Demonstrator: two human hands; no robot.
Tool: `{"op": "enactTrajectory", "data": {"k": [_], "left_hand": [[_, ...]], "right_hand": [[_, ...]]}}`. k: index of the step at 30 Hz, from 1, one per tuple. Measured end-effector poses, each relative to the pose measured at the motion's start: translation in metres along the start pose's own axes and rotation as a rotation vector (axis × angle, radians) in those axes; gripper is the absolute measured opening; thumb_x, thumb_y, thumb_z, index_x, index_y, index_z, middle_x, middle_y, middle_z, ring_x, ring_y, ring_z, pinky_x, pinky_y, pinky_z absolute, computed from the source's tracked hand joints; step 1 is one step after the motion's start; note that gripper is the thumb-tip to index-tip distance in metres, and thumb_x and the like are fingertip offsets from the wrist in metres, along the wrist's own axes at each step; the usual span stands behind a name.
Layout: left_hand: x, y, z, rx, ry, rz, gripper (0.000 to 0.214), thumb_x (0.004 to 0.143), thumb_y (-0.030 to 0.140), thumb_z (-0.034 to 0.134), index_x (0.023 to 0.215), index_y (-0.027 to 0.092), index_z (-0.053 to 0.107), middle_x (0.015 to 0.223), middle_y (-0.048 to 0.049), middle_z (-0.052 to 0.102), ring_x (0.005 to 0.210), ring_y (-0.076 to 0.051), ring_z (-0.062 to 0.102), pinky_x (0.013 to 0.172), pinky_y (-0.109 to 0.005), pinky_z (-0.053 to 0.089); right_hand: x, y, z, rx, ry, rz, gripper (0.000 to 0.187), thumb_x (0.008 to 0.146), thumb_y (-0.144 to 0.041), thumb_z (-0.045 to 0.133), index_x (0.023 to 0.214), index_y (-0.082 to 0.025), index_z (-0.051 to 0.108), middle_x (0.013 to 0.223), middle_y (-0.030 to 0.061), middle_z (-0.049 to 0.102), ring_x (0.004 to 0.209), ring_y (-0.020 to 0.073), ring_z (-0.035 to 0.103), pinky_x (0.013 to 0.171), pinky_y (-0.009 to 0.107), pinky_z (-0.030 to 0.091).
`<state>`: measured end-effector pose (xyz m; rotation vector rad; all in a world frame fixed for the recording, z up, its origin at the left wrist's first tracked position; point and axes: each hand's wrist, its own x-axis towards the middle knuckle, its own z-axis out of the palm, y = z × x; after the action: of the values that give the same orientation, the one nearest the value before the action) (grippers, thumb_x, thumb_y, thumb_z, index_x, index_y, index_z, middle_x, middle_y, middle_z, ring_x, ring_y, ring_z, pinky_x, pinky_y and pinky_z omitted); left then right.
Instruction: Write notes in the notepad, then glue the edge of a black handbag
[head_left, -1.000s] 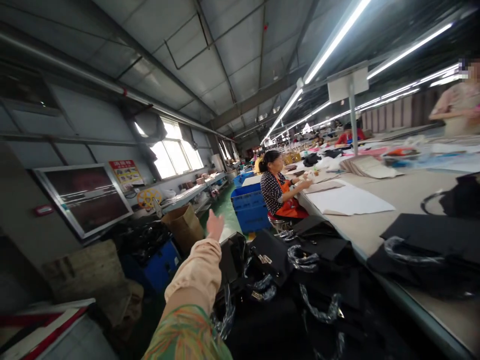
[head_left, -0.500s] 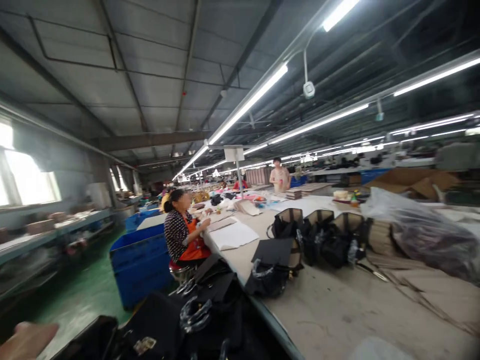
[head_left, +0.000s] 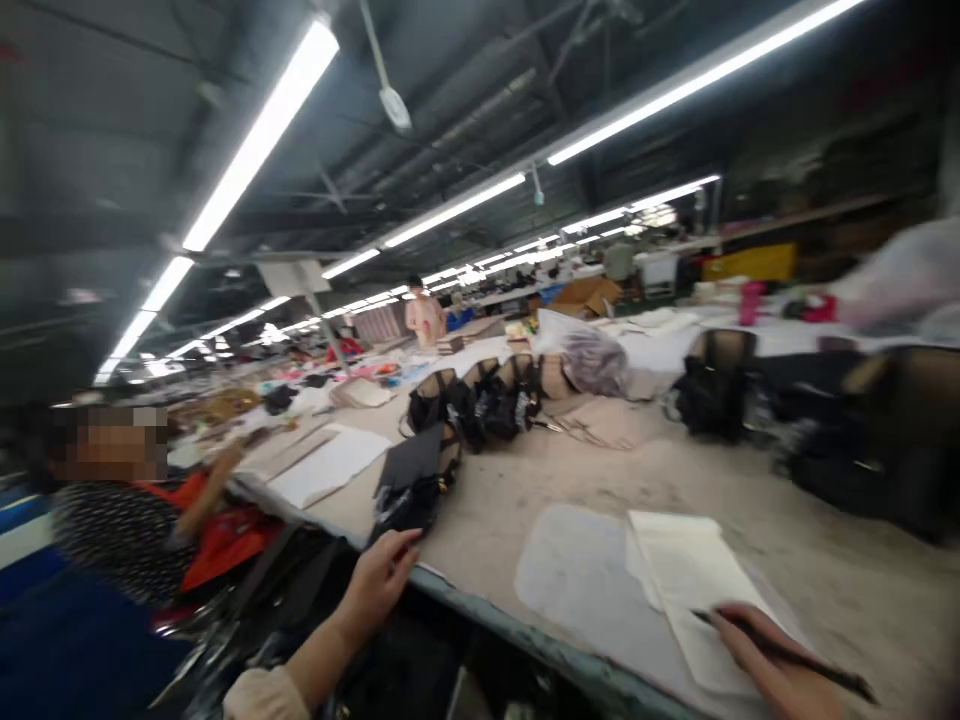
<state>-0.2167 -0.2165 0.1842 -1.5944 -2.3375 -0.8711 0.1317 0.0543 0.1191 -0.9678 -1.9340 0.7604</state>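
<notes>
At four o'clock on the desk (head_left: 555, 470), the right hand (head_left: 772, 672) grips a pen (head_left: 816, 663) above a notepad (head_left: 690, 570); keeping that flat should help. At seven, the left hand (head_left: 380, 577): fingers closed or not, I cannot tell.

Dark ceiling (head_left: 97, 160), bright tube lights (head_left: 262, 135), long beige worktable (head_left: 555, 465)

On the table (head_left: 517, 490), a notepad (head_left: 694, 570) overlaps sheeting (head_left: 570, 570).

We're up at head height, one tilted view, facing forward and down across the worktable (head_left: 487, 505), our left hand (head_left: 381, 575) and right hand (head_left: 761, 650) close in at the bottom, ceiling lights (head_left: 262, 130) running far off.
</notes>
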Motion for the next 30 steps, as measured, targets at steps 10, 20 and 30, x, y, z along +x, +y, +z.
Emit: {"op": "enactTrajectory", "data": {"k": [10, 20, 30], "left_hand": [[0.013, 0.192, 0.218, -0.379, -0.340, 0.728, 0.033, 0.087, 0.023, 0.053, 0.120, 0.017, 0.057, 0.099, -0.0122, 0.062, 0.088, -0.021, 0.058, 0.075, -0.036, 0.055], [0.002, 0.210, 0.236, -0.287, -0.606, 0.722, 0.043, 0.087, 0.036, 0.051, 0.127, 0.020, 0.053, 0.128, -0.0106, 0.057, 0.101, -0.028, 0.050, 0.092, -0.048, 0.047], [0.000, 0.207, 0.237, -0.300, -0.613, 0.699, 0.047, 0.084, 0.038, 0.055, 0.128, 0.020, 0.052, 0.134, -0.0086, 0.054, 0.106, -0.029, 0.048, 0.096, -0.049, 0.045]], "right_hand": [[-0.034, 0.071, -0.027, 0.106, -0.017, 0.226, 0.017, 0.081, -0.037, 0.056, 0.075, -0.022, 0.062, 0.072, -0.0021, 0.064, 0.074, 0.0177, 0.060, 0.070, 0.029, 0.048], [-0.041, 0.058, -0.040, 0.151, 0.028, 0.171, 0.020, 0.086, -0.039, 0.056, 0.079, -0.021, 0.061, 0.075, 0.0014, 0.062, 0.074, 0.0183, 0.058, 0.071, 0.030, 0.046], [-0.037, 0.065, -0.029, 0.000, -0.066, 0.281, 0.020, 0.085, -0.037, 0.055, 0.073, -0.021, 0.058, 0.066, -0.0021, 0.058, 0.067, 0.0163, 0.055, 0.064, 0.028, 0.043]]}}
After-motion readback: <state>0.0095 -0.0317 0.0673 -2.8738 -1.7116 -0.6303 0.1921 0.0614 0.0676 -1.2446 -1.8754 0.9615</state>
